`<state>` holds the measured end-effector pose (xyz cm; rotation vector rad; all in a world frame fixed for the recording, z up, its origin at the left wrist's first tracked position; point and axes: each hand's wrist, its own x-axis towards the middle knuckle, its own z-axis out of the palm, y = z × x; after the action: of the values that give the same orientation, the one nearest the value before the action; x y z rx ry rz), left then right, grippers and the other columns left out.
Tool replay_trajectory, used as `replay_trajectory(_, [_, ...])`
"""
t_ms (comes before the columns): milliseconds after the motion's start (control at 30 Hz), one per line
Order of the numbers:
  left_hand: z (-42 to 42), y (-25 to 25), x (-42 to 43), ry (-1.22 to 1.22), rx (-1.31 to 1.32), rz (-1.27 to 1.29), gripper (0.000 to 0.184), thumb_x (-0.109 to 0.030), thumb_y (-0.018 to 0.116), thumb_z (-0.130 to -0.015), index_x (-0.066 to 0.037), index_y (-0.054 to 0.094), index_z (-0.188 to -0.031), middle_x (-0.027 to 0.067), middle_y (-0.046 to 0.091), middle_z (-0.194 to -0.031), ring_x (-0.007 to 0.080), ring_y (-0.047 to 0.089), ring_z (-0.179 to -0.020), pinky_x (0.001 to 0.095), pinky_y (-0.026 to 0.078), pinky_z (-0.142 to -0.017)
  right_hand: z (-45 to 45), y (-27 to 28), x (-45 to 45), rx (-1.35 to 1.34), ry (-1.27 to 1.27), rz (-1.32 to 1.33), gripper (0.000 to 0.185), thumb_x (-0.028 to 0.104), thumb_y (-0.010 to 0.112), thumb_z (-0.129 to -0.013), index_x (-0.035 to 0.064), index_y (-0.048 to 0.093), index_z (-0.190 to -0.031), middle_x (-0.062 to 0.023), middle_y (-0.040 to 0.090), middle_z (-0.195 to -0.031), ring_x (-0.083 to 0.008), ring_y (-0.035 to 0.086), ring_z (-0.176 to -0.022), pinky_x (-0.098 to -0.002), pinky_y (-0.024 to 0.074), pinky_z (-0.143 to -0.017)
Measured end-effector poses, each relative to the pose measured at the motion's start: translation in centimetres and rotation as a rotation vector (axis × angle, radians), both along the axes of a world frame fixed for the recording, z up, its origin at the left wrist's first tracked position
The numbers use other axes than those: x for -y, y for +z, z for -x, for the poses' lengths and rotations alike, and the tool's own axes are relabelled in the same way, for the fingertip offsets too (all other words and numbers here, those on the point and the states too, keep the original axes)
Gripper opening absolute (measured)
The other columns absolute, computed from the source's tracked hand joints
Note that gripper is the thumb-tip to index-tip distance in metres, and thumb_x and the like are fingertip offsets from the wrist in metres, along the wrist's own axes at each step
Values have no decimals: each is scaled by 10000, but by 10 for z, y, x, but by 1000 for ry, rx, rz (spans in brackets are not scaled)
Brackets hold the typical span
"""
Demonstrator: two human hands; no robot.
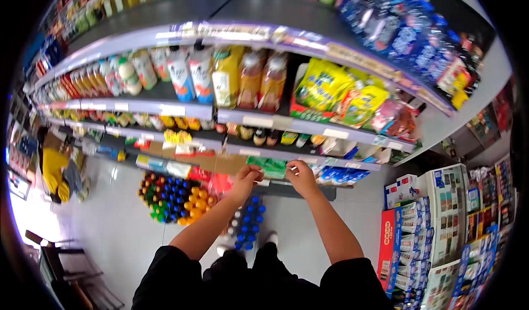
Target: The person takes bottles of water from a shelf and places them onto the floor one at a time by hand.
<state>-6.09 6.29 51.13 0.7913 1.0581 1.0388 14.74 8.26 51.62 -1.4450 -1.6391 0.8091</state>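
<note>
A flat green packet [269, 167] lies between my two hands, in front of the low shelf. My left hand [247, 181] has its fingers curled at the packet's lower left edge. At its right end, my right hand [302, 178] closes thumb and fingers on the edge. What the packet contains is not readable. Just behind it run a brown cardboard strip [230, 163] and the lowest shelf, with red packs [203, 175] to the left and blue packs [343, 174] to the right.
Juice bottles [273, 81] and yellow bags [325, 87] fill the shelf above. Several capped bottles [179, 197] stand on the floor at left, with blue-capped ones [250, 222] near my feet. A display rack [446, 216] stands right. A person in yellow [54, 172] is far left.
</note>
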Motion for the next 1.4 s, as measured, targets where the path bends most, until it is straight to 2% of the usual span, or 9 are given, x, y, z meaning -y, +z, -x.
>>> replay_trajectory(300, [-38, 176, -60, -281, 2, -673, 150, -60, 458, -869, -21, 529, -996, 39, 555, -848, 122, 526, -810, 259, 436, -740, -69, 193, -12, 131, 27, -348, 181, 75, 635, -784, 32, 588, -953, -67, 588, -870, -131, 548, -665, -260, 457, -607])
replay_trajectory(567, [-80, 271, -103, -142, -147, -1035, 103, 3, 509, -839, -25, 534, -935, 0, 547, -846, 65, 514, -760, 215, 422, -707, -112, 346, -21, 328, -39, -690, 227, 89, 610, -775, 21, 570, -988, -88, 574, -917, -171, 578, -755, -283, 456, -646])
replay_trajectory(633, [-92, 288, -114, -94, -211, -1115, 131, -13, 544, -827, -29, 535, -957, -9, 554, -843, 62, 521, -744, 211, 425, -699, -117, 376, -27, 349, -61, -767, 234, 132, 610, -760, 16, 578, -961, -143, 575, -925, -268, 588, -803, -356, 464, -732])
replay_trajectory(733, [-111, 319, -133, -57, -150, -1157, 191, -20, 566, -811, -28, 527, -998, 13, 562, -902, 68, 527, -770, 218, 431, -710, -123, 410, -52, 469, -79, -970, 296, 152, 601, -736, 28, 567, -1003, -164, 571, -969, -339, 547, -954, -398, 438, -824])
replay_trajectory(933, [-158, 353, -170, 157, -376, -1162, 458, -159, 664, -733, -10, 495, -1132, 115, 541, -1066, 176, 531, -940, 300, 445, -797, -120, 450, -106, 802, -220, -1175, 419, 195, 597, -738, 68, 532, -1132, -126, 557, -1064, -310, 497, -1052, -384, 417, -871])
replay_trajectory(1067, [-178, 354, -195, 266, -431, -1129, 646, -233, 710, -679, 25, 440, -1207, 188, 523, -1162, 263, 521, -1047, 365, 429, -873, -114, 467, -133, 1031, -309, -1131, 477, 323, 565, -776, 91, 518, -1190, -99, 565, -1124, -274, 485, -1064, -420, 396, -862])
replay_trajectory(1300, [-200, 370, -197, 323, -394, -1230, 625, -187, 709, -693, 71, 425, -1188, 191, 568, -1084, 235, 566, -985, 320, 428, -871, -105, 472, -159, 1190, -336, -892, 444, 407, 513, -822, 87, 557, -1127, -76, 618, -1027, -225, 473, -1058, -408, 338, -858])
replay_trajectory(1333, [-199, 375, -197, 201, -391, -1148, 746, -203, 738, -706, 71, 328, -1266, 213, 487, -1189, 259, 488, -1103, 343, 402, -924, -103, 472, -157, 1185, -329, -893, 444, 407, 513, -822, 87, 557, -1127, -76, 618, -1027, -225, 473, -1058, -408, 338, -858])
replay_trajectory(1400, [-201, 376, -201, 204, -356, -1120, 745, -196, 737, -710, 70, 320, -1268, 205, 489, -1186, 247, 490, -1101, 337, 406, -919, -99, 471, -155, 1119, -343, -909, 407, 415, 509, -830, 84, 583, -1055, -77, 621, -1019, -225, 480, -1040, -404, 336, -849])
